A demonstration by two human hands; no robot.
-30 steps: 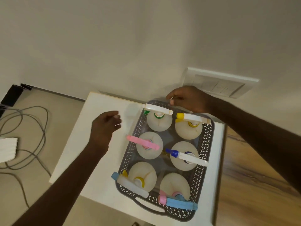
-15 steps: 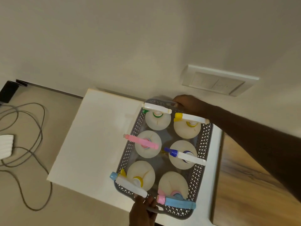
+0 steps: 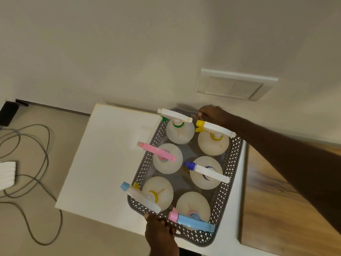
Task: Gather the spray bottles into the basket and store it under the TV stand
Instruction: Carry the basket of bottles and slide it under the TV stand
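— What sort of place is this?
— A home room: plain wall with a switch plate [image 3: 234,85], loose cables [image 3: 27,163] on the floor left of a white table [image 3: 110,154].

Your left hand [image 3: 160,232] was bare, with no glove, ring or watch on the part that showed, and only its back and knuckles came into view before the wrist ran off the bottom edge. Your right hand [image 3: 214,113] was bare as well, and behind its fingers [image 3: 202,114] the wrist and forearm were uncovered all the way to the frame's edge, with no sleeve, cuff, band or strap anywhere along them. Fine hair showed on the upper side of that forearm, back from the knuckles.
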